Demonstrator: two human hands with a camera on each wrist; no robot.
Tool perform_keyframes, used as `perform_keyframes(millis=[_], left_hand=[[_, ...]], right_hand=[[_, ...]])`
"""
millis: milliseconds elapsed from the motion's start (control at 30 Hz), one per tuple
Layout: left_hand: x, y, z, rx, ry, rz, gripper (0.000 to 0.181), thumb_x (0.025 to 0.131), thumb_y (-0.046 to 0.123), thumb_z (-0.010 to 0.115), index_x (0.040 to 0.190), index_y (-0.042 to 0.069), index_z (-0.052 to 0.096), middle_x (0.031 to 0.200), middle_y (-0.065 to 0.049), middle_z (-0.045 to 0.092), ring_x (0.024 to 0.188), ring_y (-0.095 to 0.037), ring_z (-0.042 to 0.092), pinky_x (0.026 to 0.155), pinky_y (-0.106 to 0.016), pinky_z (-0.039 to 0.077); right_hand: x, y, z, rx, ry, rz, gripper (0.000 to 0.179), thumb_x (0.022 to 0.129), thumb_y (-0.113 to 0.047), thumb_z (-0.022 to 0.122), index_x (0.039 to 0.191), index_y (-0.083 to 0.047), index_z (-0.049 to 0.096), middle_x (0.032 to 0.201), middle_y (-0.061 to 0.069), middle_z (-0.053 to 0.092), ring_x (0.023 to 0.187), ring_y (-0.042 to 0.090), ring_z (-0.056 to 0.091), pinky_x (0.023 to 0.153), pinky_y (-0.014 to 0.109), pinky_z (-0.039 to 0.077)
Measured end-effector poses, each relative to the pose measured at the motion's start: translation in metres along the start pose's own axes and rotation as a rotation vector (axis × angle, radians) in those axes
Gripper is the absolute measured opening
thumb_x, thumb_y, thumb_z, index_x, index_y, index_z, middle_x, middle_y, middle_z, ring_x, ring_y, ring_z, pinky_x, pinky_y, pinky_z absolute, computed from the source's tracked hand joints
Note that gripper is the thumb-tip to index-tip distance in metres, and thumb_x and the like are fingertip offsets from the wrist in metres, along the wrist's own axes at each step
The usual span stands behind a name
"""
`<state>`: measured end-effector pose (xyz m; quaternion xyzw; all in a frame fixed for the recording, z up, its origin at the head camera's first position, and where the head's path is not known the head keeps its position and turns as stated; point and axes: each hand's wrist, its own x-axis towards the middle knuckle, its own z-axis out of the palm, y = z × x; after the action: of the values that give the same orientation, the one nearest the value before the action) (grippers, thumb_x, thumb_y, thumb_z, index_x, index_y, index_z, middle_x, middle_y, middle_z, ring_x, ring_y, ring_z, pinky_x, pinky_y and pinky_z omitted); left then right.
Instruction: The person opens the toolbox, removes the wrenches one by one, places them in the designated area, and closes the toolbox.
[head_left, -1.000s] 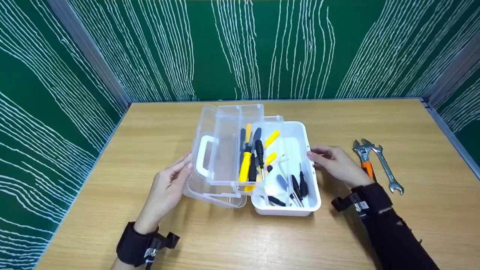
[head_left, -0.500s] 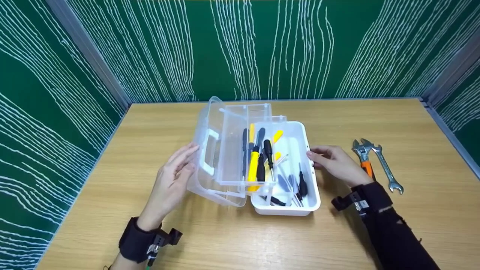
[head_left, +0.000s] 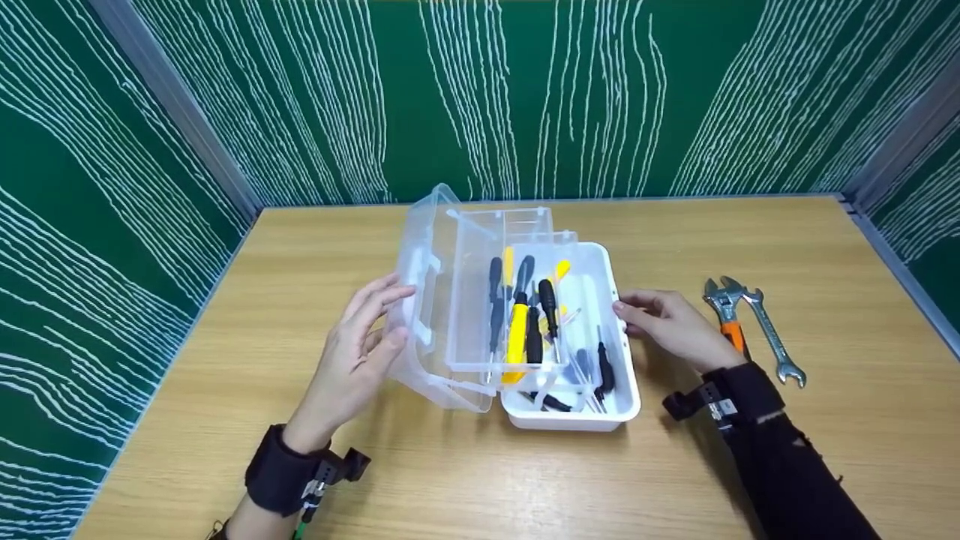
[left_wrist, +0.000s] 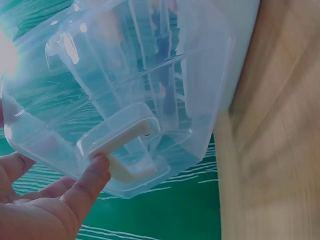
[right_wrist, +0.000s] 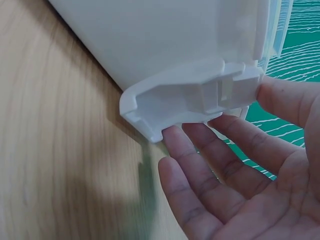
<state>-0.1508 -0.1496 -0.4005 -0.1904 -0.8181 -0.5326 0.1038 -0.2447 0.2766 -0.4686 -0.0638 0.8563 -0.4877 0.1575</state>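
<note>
A toolbox [head_left: 634,390] has a white base and a clear lid [head_left: 417,247], which stands tilted up on the left. My left hand [head_left: 352,352] touches the lid's outer face with fairly straight fingers; in the left wrist view one fingertip meets the white carrying handle [left_wrist: 127,175]. Raised clear trays [head_left: 472,300] hold several screwdrivers, among them a yellow-handled screwdriver [head_left: 516,334] and a black-handled screwdriver [head_left: 548,300]. More tools lie in the base. My right hand [head_left: 671,326] grips the base's right side, thumb at the rim, fingers under the white latch [right_wrist: 200,95].
Right of the box, an adjustable wrench [head_left: 727,311] with an orange grip and an open-ended wrench [head_left: 776,341] lie on the wooden table [head_left: 562,487]. Green panels [head_left: 465,97] with white lines border the back and sides.
The lid has swung upward and to the right with my left hand against it. The clear trays and their screwdrivers have shifted right over the base. My right hand has stayed put.
</note>
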Motion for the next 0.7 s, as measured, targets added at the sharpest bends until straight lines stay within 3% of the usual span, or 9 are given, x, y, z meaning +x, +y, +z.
perform_keyframes(millis=[167, 467, 700], left_hand=[[0.006, 0.003, 0.005, 0.01, -0.022, 0.057, 0.046, 0.103, 0.017, 0.061, 0.149, 0.011, 0.062, 0.169, -0.015, 0.038, 0.148, -0.042, 0.049, 0.108, -0.068, 0.053], [0.014, 0.011, 0.017, 0.074, -0.059, 0.101, 0.057, 0.096, 0.032, 0.064, 0.153, 0.024, 0.06, 0.174, -0.01, 0.032, 0.153, -0.044, 0.043, 0.107, -0.075, 0.047], [0.021, 0.017, 0.027, 0.124, -0.11, 0.164, 0.067, 0.093, 0.045, 0.068, 0.156, 0.027, 0.057, 0.176, -0.005, 0.028, 0.154, -0.037, 0.041, 0.112, -0.066, 0.051]], right_hand=[[0.0, 0.001, 0.0, 0.013, 0.002, -0.015, 0.072, 0.109, -0.051, 0.059, 0.157, 0.0, 0.05, 0.151, 0.024, 0.06, 0.133, 0.032, 0.063, 0.109, 0.036, 0.059], [-0.001, 0.0, 0.002, 0.013, -0.002, -0.031, 0.071, 0.109, -0.05, 0.058, 0.157, 0.001, 0.049, 0.15, 0.025, 0.06, 0.133, 0.033, 0.063, 0.11, 0.038, 0.058], [-0.001, 0.0, 0.0, 0.002, -0.004, -0.034, 0.071, 0.11, -0.053, 0.056, 0.156, 0.0, 0.051, 0.15, 0.024, 0.061, 0.134, 0.036, 0.064, 0.112, 0.042, 0.057]])
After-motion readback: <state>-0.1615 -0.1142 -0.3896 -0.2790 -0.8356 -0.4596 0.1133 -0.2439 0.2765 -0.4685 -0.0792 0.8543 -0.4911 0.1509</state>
